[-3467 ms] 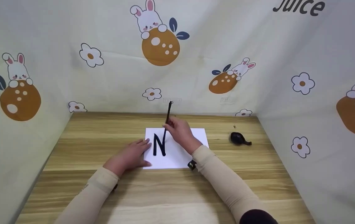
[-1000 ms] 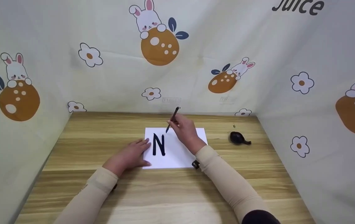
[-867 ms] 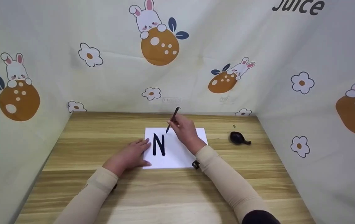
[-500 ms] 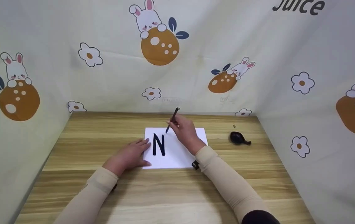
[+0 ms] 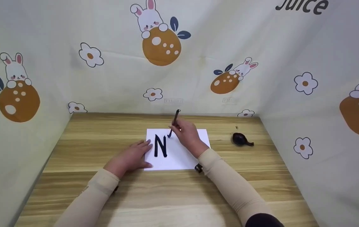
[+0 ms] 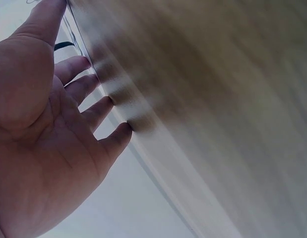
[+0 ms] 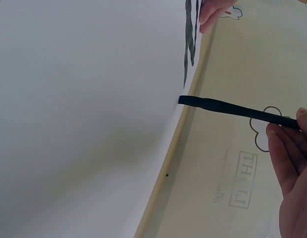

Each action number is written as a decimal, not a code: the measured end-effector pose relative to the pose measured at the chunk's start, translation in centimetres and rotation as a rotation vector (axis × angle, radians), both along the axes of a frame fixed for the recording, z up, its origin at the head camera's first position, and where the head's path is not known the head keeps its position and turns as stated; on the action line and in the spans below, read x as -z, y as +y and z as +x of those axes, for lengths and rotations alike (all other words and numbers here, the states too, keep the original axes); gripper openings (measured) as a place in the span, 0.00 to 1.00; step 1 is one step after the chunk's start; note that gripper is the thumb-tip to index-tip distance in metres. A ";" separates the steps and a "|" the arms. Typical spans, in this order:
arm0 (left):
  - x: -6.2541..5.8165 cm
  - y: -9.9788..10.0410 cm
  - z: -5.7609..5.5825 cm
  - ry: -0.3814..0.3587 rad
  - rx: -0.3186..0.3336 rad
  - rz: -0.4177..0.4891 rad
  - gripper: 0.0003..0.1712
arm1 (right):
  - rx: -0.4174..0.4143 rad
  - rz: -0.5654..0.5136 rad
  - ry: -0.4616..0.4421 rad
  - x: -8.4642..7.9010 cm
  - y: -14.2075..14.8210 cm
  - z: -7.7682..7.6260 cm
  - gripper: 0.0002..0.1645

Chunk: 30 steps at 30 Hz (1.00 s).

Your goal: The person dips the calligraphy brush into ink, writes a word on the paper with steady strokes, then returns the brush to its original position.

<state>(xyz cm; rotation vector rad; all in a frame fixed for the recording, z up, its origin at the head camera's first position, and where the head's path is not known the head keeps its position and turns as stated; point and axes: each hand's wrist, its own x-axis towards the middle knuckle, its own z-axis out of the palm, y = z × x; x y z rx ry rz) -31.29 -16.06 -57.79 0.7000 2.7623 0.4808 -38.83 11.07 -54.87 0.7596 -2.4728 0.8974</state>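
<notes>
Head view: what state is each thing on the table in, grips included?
Paper: flat, marked with a black N
Brush: slanted, tip pointing down
Right grip: pinching the brush
Left grip: fingers resting on the paper's left edge
Black thing: lying right of the paper

A booth-like workspace: rabbit-print cloth (image 5: 116,75) encloses a wood-grain tabletop (image 5: 100,135) on three sides.

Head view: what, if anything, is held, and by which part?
The right hand pinches the black brush around mid-shaft, above its tip. The left hand holds nothing; it rests on the edge of the white paper.
</notes>
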 end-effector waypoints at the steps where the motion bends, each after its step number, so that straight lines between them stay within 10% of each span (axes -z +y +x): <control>1: 0.0 0.0 0.0 0.001 0.000 -0.002 0.53 | 0.000 0.002 -0.010 0.0 0.0 0.0 0.05; 30: 0.3 0.0 -0.1 0.011 -0.006 -0.007 0.54 | -0.073 0.054 -0.150 -1.0 1.4 2.5 0.08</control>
